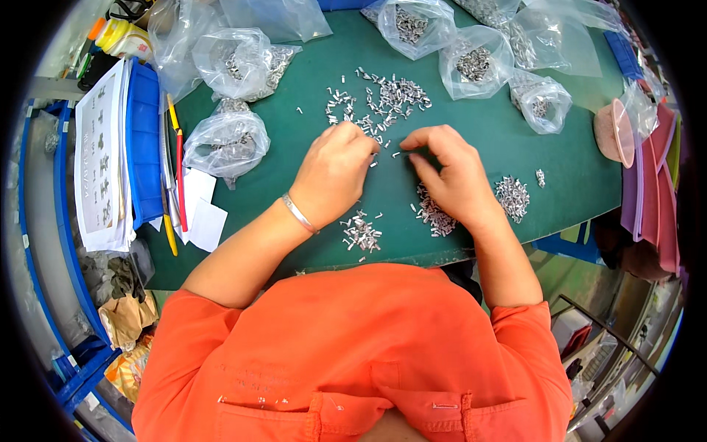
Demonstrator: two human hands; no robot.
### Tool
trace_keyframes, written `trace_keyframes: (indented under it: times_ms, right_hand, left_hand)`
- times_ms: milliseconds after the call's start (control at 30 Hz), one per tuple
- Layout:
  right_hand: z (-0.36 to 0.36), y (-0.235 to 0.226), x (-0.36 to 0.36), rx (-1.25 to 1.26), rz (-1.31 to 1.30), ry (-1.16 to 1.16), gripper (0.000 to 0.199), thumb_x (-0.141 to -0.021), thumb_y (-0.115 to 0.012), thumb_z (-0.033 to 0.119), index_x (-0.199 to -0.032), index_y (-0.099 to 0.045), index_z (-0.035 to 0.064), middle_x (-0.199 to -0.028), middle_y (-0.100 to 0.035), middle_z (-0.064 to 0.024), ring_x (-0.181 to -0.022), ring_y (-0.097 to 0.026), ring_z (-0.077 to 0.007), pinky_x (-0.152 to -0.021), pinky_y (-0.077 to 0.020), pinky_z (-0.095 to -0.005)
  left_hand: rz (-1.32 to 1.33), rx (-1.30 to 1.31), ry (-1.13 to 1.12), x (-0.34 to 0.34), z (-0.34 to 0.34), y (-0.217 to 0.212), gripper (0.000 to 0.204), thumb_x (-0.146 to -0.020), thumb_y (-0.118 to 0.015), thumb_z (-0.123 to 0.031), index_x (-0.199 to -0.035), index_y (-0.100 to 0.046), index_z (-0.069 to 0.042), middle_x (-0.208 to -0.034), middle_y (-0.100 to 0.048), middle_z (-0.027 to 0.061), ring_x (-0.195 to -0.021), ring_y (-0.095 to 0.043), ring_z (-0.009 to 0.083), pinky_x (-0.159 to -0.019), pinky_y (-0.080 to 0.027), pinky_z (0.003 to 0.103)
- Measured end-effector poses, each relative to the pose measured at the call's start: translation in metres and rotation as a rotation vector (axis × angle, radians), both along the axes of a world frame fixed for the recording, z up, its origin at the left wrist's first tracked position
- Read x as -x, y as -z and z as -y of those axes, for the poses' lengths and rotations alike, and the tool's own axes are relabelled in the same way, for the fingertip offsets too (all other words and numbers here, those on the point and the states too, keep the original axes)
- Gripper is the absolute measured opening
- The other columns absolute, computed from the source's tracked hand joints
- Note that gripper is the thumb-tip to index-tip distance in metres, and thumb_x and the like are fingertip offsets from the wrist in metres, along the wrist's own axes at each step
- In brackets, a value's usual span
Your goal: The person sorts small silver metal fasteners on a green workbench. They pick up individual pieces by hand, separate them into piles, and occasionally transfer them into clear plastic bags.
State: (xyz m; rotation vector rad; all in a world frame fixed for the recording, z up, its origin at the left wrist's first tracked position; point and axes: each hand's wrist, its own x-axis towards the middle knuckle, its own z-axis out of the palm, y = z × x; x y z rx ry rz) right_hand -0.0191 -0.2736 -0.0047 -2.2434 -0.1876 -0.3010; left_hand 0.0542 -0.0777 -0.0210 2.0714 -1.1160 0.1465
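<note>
My left hand (333, 175), a silver bangle at its wrist, is bent over the near edge of a loose spread of small silvery metal parts (398, 97). Its fingers are curled together, and what lies in them is hidden. To its right my right hand (455, 177) hovers with thumb and forefinger apart, nothing visible between them. A few single parts (396, 155) lie in the gap between the hands. Below my left hand is a small heap of parts (361, 233). Another heap (436, 215) is partly covered by my right hand, and a third heap (512, 198) sits right of that wrist.
Clear plastic bags of metal parts (475, 62) line the far side of the green table (294, 158); more bags (227, 144) stand at left. A blue bin (143, 140) with papers and pens borders the left edge. A pink cup (614, 132) stands at right.
</note>
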Motion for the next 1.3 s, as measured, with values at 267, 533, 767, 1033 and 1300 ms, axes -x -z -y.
trace_keyframes:
  times_ms: [267,533,767,1033,1300]
  right_hand:
    - [-0.013,0.011,0.002,-0.077,-0.023,0.045,0.02,-0.079,-0.066,-0.005,-0.094,-0.057,0.0049,-0.087,-0.063,-0.0089,-0.079,-0.062,-0.0262,-0.07,-0.051,-0.0361]
    - [0.016,-0.017,0.02,-0.123,-0.212,-0.021,0.017,-0.079,-0.062,-0.006,-0.092,-0.057,0.0032,-0.085,-0.064,-0.0095,-0.078,-0.065,-0.025,-0.068,-0.0523,-0.0339]
    - [0.0,-0.009,-0.009,0.105,-0.007,-0.128,0.017,-0.079,-0.067,-0.003,-0.093,-0.059,0.0009,-0.088,-0.064,-0.0106,-0.083,-0.062,-0.0304,-0.073,-0.0502,-0.0367]
    - [-0.009,0.004,-0.019,0.261,0.096,-0.049,0.015,-0.077,-0.066,0.0,-0.087,-0.055,0.0056,-0.082,-0.059,-0.0105,-0.082,-0.059,-0.0335,-0.071,-0.0488,-0.0439]
    - [0.06,-0.038,0.042,0.145,-0.219,0.254,0.013,-0.072,-0.061,-0.005,-0.084,-0.057,0.0008,-0.077,-0.057,-0.0078,-0.066,-0.057,-0.0197,-0.06,-0.047,-0.0302]
  left_hand:
    - [-0.163,0.023,-0.019,0.001,-0.001,-0.002,0.014,-0.079,-0.065,0.007,-0.091,-0.065,0.0,-0.088,-0.063,0.012,-0.078,-0.063,0.0288,-0.069,-0.051,0.034]
    - [-0.228,-0.03,-0.113,0.001,-0.025,-0.008,0.013,-0.082,-0.066,0.006,-0.093,-0.065,0.001,-0.087,-0.062,0.0105,-0.073,-0.063,0.0217,-0.065,-0.051,0.03]
    - [-0.252,-0.092,-0.15,0.014,-0.04,-0.008,0.014,-0.081,-0.067,0.006,-0.093,-0.065,0.001,-0.088,-0.06,0.0105,-0.074,-0.062,0.0219,-0.066,-0.05,0.03]
    - [-0.119,-0.045,-0.152,0.016,-0.041,-0.002,0.016,-0.077,-0.07,0.003,-0.091,-0.066,-0.002,-0.088,-0.059,0.008,-0.074,-0.06,0.0234,-0.068,-0.049,0.033]
    - [-0.145,-0.044,-0.157,0.016,-0.044,0.005,0.014,-0.079,-0.071,-0.001,-0.091,-0.066,-0.004,-0.089,-0.058,0.0074,-0.076,-0.06,0.0231,-0.07,-0.049,0.034]
